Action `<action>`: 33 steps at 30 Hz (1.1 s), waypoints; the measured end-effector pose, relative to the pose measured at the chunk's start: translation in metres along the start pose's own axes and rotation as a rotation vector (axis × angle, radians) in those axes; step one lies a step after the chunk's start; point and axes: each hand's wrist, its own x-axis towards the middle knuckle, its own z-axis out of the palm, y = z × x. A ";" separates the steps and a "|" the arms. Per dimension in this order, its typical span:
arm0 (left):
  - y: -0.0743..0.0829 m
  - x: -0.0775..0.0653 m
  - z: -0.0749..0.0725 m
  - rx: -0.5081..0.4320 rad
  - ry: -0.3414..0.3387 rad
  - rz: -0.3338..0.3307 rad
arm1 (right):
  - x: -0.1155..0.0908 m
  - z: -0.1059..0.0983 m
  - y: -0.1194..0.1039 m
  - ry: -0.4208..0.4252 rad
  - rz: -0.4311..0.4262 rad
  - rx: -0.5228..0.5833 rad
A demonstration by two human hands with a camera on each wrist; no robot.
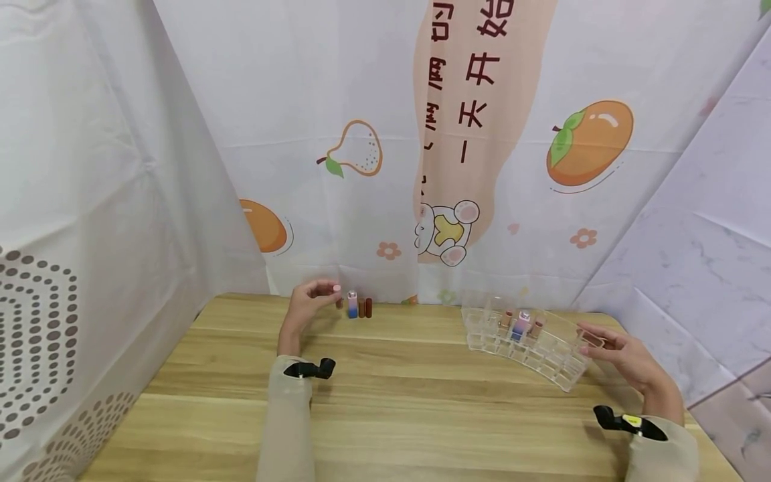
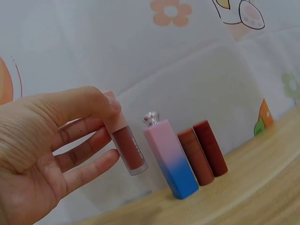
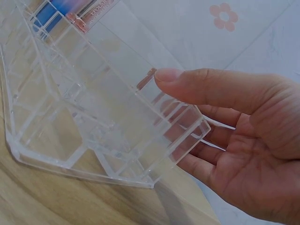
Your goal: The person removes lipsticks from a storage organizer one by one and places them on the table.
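Note:
Between thumb and fingers, my left hand [image 1: 306,306] pinches a lip gloss tube [image 2: 130,147] by its pale pink cap, the brownish-red body tilted downward. Just right of it a pink-to-blue lipstick [image 2: 169,157] with a silver knob stands on the table. Beside that stand an orange-brown tube [image 2: 196,157] and a dark red tube [image 2: 210,148]. At the right, my right hand [image 1: 629,358] grips the end of a clear tiered organizer [image 1: 545,361], thumb on one side and fingers behind. Its back row holds another pink-and-blue lipstick [image 1: 521,325] between two lip gloss tubes.
The wooden table [image 1: 421,402] ends at a hanging printed cloth [image 1: 361,221] close behind the tubes. More cloth hangs at the left [image 1: 120,201] and right sides. Several organizer compartments show nothing inside.

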 end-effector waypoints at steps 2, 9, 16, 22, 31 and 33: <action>-0.004 -0.001 0.000 0.002 0.001 -0.017 | 0.000 0.000 0.000 -0.003 -0.001 -0.007; -0.008 -0.002 0.003 0.000 0.007 -0.033 | 0.001 0.000 0.000 0.001 -0.004 0.005; -0.018 0.000 0.005 -0.010 0.010 -0.037 | -0.001 0.000 -0.002 -0.006 -0.010 0.006; -0.018 0.001 0.005 -0.012 -0.008 -0.085 | -0.001 0.000 -0.001 -0.005 -0.005 -0.003; -0.023 0.002 0.007 0.007 -0.010 -0.133 | 0.000 -0.001 0.000 -0.016 -0.029 0.031; -0.022 0.002 0.007 0.013 -0.008 -0.138 | 0.000 -0.001 0.000 -0.011 -0.026 0.032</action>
